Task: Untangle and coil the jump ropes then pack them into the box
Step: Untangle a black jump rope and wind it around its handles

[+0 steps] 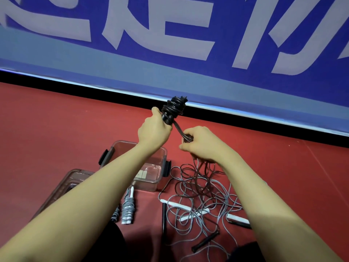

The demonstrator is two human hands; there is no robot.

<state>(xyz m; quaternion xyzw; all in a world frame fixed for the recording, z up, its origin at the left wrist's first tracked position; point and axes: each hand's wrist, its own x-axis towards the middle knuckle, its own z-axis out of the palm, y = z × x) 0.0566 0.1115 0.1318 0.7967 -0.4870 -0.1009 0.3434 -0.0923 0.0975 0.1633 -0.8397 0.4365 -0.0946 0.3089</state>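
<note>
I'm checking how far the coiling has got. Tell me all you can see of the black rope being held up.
The black jump rope is a thin, glossy cord wound in tight turns around its dark handles, forming a compact bundle raised above the red floor. The left hand grips the handles below the winding. A loose strand runs down to the right hand, which pinches it.

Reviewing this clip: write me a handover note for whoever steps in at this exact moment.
Left hand grips the handles of the black rope bundle, partly wound.
Right hand pinches that rope's loose strand, feeding it.
Clear box sits open on the red floor, its lid beside it.
Done: one grey coiled rope lies by the box.
Left: finish winding, untangle the pile of grey and black ropes, coil each, pack all.
</note>
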